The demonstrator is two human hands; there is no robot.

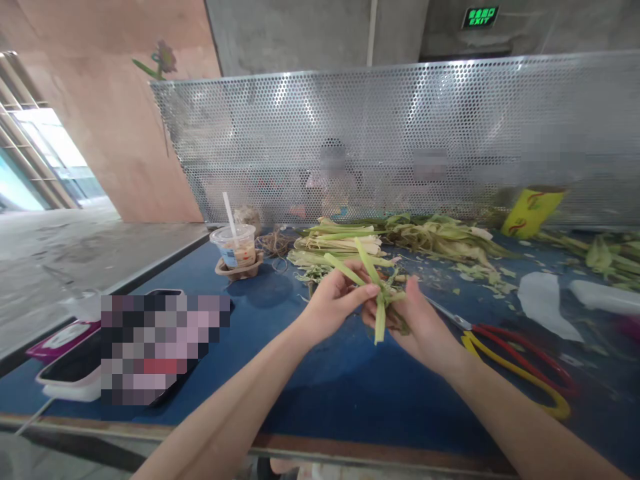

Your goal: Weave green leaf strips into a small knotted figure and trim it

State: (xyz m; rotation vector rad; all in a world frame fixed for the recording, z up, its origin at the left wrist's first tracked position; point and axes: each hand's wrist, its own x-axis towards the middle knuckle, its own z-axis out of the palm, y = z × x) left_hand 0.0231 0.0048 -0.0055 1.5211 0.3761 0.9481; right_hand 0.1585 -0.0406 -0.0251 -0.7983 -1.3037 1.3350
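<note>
Over the middle of the blue bench (300,393), well in from its near edge, I have a few pale green leaf strips (380,327) crossing one another between my two hands. My left hand (345,293) is closed in a pinch, thumb pressed down on the strips near the point where they cross. My right hand (417,323) is half curled beside and under them, its thumb standing up; its fingers are partly hidden, so I cannot tell how firmly they grip. To do this well, I judge the left thumb should bear flat on the crossing, since fresh leaf probably slips or splits if nipped at one spot, while the right fingers support from below without twisting. Long ends stick out beyond my fingers, toward the stalk pile (345,243) by the far edge, and they want room to lie straight. The scissors (477,330) rest toward the right edge, just beside my right wrist, so that elbow is best held high.
</note>
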